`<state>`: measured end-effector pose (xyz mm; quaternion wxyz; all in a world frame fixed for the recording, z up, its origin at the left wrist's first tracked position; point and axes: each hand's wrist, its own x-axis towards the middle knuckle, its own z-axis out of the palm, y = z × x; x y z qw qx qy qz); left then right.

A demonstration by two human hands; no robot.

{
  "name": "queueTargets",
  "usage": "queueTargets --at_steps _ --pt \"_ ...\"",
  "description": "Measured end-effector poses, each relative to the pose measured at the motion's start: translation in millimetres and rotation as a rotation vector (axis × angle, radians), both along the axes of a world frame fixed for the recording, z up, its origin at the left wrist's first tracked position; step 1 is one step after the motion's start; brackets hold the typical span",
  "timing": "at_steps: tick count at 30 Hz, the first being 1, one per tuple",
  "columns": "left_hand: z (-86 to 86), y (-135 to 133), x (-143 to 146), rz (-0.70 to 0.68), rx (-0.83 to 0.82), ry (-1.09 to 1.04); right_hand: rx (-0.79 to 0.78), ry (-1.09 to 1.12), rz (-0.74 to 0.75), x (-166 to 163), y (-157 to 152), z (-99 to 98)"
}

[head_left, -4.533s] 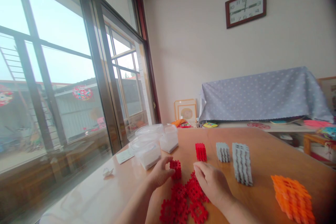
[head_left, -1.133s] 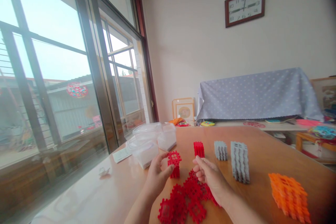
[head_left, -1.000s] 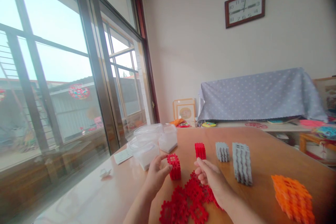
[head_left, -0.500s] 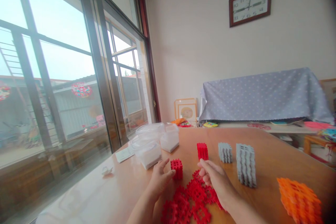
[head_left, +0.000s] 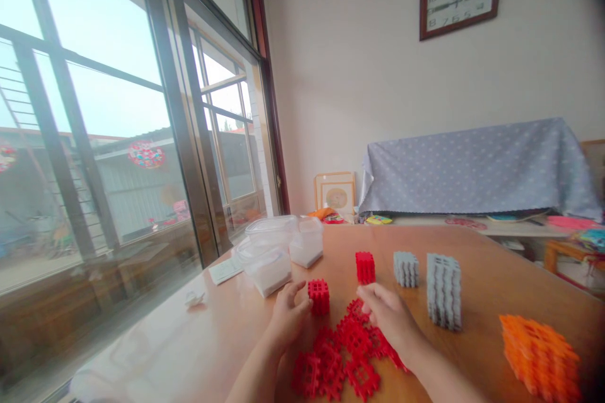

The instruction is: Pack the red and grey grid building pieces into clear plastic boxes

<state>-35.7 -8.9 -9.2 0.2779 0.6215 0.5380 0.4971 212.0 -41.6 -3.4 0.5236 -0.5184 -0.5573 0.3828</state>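
My left hand (head_left: pixel 289 305) is beside a short stack of red square notched plastic pieces (head_left: pixel 318 298), thumb and fingers apart. The thumb tip is close to the stack's left side; whether it touches I cannot tell. Over the right edge of a loose pile of red notched pieces (head_left: pixel 354 339) is my right hand (head_left: pixel 385 310), its fingers curled together. What they hold, if anything, is hidden. Just beyond that hand a taller red stack (head_left: pixel 365 268) stands upright on the wooden table (head_left: pixel 227 334).
A small grey stack (head_left: pixel 405 269), a taller grey stack (head_left: pixel 443 291) and an orange stack (head_left: pixel 539 356) stand to the right. Clear plastic containers (head_left: pixel 265 264) sit at the back left, near a paper slip (head_left: pixel 225 271) and a small whitish scrap (head_left: pixel 193 298).
The view has tilted slightly, so the table things appear a little higher. Both hands keep nearly the same places, and the stacks stand as before.
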Motion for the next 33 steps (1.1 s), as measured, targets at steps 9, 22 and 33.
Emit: queueTargets --at_steps 9,22,33 --pt "6.6 -14.2 9.6 0.022 0.339 0.223 0.117 -0.892 0.069 -3.1 -30.2 17.0" --pt "23.4 -34.8 29.1 -0.207 0.384 0.326 0.130 -0.868 0.124 -6.7 -24.3 1.2" --pt "16.0 -43.4 35.8 -0.395 0.335 0.273 -0.066 0.011 0.235 -9.3 -18.7 15.4"
